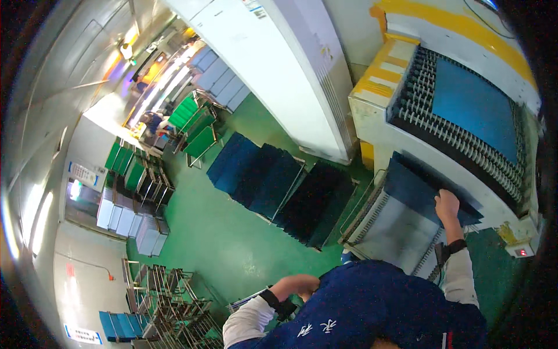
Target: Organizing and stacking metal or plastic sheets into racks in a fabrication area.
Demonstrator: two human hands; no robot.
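Note:
My right hand (447, 205) is closed on the edge of a dark blue panel (415, 191), a thin flat sheet. The panel stands tilted in a slotted rack (381, 218) with toothed side rails, just below a roller machine. Another dark sheet edge shows close behind it. My left hand (299, 285) is bent in against my body at the lower middle, and my dark blue shirt partly covers its fingers. Whether it holds anything is hidden. On the machine's rollers (459, 129) lies a lighter blue panel (476, 107).
Racks of dark blue panels (256, 174) and near-black panels (317, 203) stand on the green floor left of my rack. A tall white cabinet (273, 64) rises beyond. Bare metal racks (174, 296) crowd the lower left. Green panels (200, 142) and a person (154, 122) are farther off.

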